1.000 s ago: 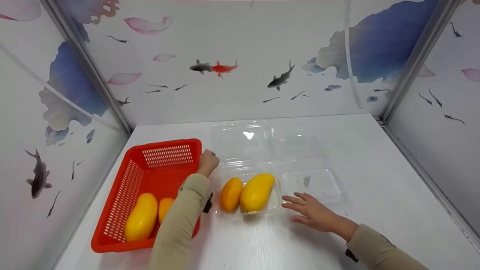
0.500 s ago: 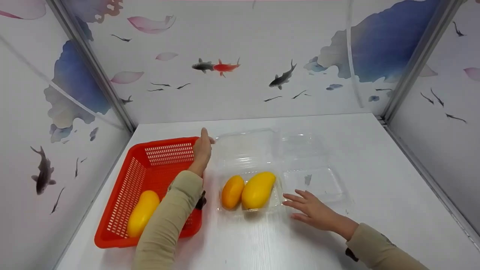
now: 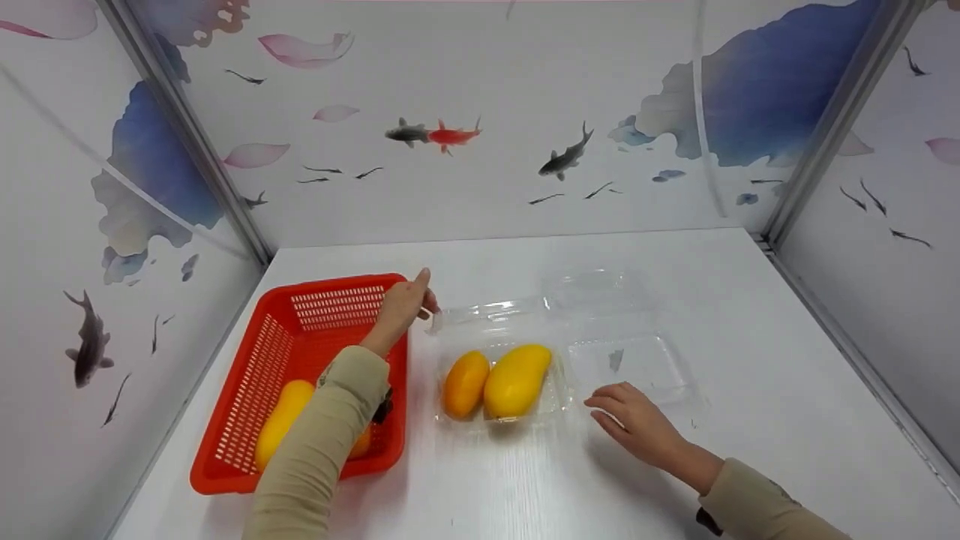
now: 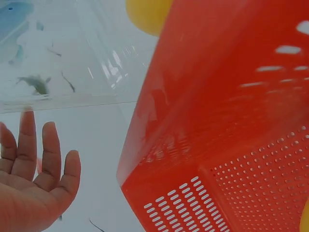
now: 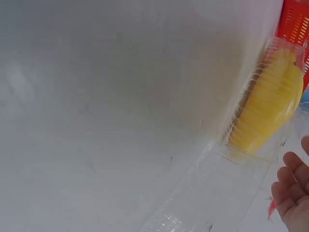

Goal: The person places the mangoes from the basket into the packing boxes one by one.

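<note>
Two mangoes [image 3: 517, 381] lie in a clear box [image 3: 556, 394] right of the red basket [image 3: 337, 309]; the left sleeve [image 3: 315, 439] hides part of the basket's own fruit [image 3: 285, 411]. Farther right, the right hand [image 3: 637, 424], loose-fingered, is cut off in its wrist view. By the basket's far right corner, the left hand [image 3: 405, 300] — fingers apart — meets the tilted lid [image 3: 491, 309], its outline barely traceable.

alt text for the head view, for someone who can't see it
A person's left hand is at the raised lid of a clear box holding two fruits, yellow and orange; the right hand is near the box. More fruit lies in a red basket on the left, and a second clear box lies on the right.
</note>
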Motion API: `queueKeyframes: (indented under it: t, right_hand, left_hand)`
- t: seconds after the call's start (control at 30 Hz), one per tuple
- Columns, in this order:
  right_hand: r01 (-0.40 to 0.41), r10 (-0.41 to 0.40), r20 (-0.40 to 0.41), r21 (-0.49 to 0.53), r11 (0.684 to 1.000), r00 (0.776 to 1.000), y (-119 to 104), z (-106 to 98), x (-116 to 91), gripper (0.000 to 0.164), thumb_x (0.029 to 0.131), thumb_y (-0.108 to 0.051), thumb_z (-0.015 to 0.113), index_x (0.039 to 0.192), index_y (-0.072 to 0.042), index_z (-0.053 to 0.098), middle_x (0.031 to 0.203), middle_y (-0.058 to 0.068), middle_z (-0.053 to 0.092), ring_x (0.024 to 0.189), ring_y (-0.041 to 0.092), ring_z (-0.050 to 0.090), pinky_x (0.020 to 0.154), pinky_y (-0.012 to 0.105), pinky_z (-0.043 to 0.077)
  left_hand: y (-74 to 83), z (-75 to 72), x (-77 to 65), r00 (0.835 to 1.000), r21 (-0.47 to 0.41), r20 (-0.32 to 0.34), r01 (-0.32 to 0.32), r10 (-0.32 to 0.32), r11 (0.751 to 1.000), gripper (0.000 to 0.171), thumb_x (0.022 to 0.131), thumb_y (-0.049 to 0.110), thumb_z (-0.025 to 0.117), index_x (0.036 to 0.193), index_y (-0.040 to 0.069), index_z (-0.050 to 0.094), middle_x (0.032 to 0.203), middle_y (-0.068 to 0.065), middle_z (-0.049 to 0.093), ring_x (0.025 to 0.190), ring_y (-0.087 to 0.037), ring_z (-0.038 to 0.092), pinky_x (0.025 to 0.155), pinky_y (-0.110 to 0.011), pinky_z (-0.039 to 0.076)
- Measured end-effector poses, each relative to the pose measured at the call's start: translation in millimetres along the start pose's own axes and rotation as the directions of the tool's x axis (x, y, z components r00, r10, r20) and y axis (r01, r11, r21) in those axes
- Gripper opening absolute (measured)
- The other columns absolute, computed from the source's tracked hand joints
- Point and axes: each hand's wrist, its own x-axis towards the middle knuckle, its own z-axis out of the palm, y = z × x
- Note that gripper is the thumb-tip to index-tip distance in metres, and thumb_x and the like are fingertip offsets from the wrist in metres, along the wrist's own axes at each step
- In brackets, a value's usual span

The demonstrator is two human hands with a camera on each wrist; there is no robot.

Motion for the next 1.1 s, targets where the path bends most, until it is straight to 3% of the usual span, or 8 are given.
queueKeyframes:
  t: [0.13,0.23,0.3,0.47,0.53,0.63,0.83,1.1]
  right_hand:
    - [-0.140,0.141,0.002,0.118,0.983,0.990,-2,-2,-2,0.010,0.084,-0.008,0.063,0.093,-0.009,0.067,0.081,-0.003,0.061,0.071,0.005,0.047,0.059,0.022,0.043]
    - [-0.341,0.289,0.194,0.334,0.879,0.937,-1,-5,-2,0.021,0.092,-0.019,0.054,0.099,-0.003,0.066,0.081,0.002,0.063,0.070,0.008,0.051,0.059,0.022,0.044]
    - [-0.490,0.363,0.338,0.472,0.733,0.868,0,-7,-1,0.034,0.095,-0.026,0.048,0.104,0.003,0.063,0.084,0.006,0.064,0.073,0.011,0.055,0.062,0.024,0.047]
    - [-0.738,0.419,0.613,0.614,0.280,0.669,4,-7,1,0.052,0.097,-0.035,0.039,0.120,0.010,0.049,0.093,0.005,0.067,0.078,0.015,0.061,0.071,0.028,0.051]
    - [-0.768,0.389,0.676,0.619,0.162,0.626,4,-6,1,0.059,0.097,-0.039,0.036,0.127,0.012,0.040,0.102,0.011,0.066,0.084,0.018,0.064,0.078,0.031,0.051]
    - [-0.769,0.324,0.719,0.637,0.046,0.615,3,-1,1,0.069,0.097,-0.045,0.033,0.133,0.014,0.028,0.118,0.021,0.059,0.097,0.025,0.063,0.087,0.037,0.049]
    - [-0.735,0.209,0.733,0.673,-0.082,0.647,-2,4,7,0.075,0.096,-0.048,0.030,0.135,0.015,0.018,0.124,0.020,0.055,0.106,0.026,0.060,0.092,0.040,0.046]
    - [-0.756,0.263,0.741,0.651,-0.059,0.618,-7,14,17,0.071,0.096,-0.048,0.032,0.130,0.014,0.028,0.104,0.011,0.066,0.095,0.025,0.065,0.088,0.041,0.048]
  left_hand:
    - [-2.5,4.1,-2.0,0.987,0.156,0.152,-0.068,0.044,0.985,0.041,0.094,0.040,0.044,0.094,0.005,0.066,0.085,-0.008,0.067,0.086,-0.028,0.059,0.084,-0.037,0.048]
    - [-2.5,8.5,-4.5,0.967,0.291,0.249,-0.129,0.055,0.948,0.035,0.090,0.039,0.052,0.105,0.010,0.065,0.096,-0.005,0.065,0.092,-0.023,0.057,0.086,-0.037,0.048]
    - [-2.2,11.6,-5.8,0.954,0.335,0.296,-0.151,0.048,0.930,0.035,0.088,0.040,0.056,0.108,0.012,0.064,0.103,-0.003,0.063,0.096,-0.021,0.055,0.088,-0.038,0.048]
    - [-0.7,21.7,-6.8,0.919,0.372,0.393,-0.199,0.040,0.907,0.034,0.087,0.033,0.058,0.113,0.012,0.062,0.115,-0.006,0.060,0.104,-0.024,0.054,0.092,-0.040,0.046]
    - [-0.4,26.4,-7.3,0.901,0.402,0.433,-0.227,0.034,0.887,0.035,0.087,0.032,0.058,0.117,0.013,0.060,0.121,-0.006,0.057,0.110,-0.024,0.051,0.094,-0.042,0.043]
    - [-0.3,32.6,-9.3,0.874,0.455,0.485,-0.254,0.001,0.853,0.044,0.087,0.033,0.058,0.126,0.015,0.054,0.132,-0.006,0.050,0.121,-0.025,0.044,0.101,-0.044,0.037]
    - [0.8,40.3,-14.1,0.837,0.553,0.542,-0.282,-0.081,0.784,0.066,0.083,0.041,0.061,0.140,0.019,0.037,0.149,-0.008,0.026,0.136,-0.030,0.021,0.108,-0.052,0.020]
    - [2.2,44.3,-20.1,0.820,0.616,0.541,-0.234,-0.188,0.752,0.085,0.079,0.039,0.067,0.147,0.024,0.018,0.153,-0.006,0.013,0.139,-0.031,0.013,0.108,-0.055,0.015]
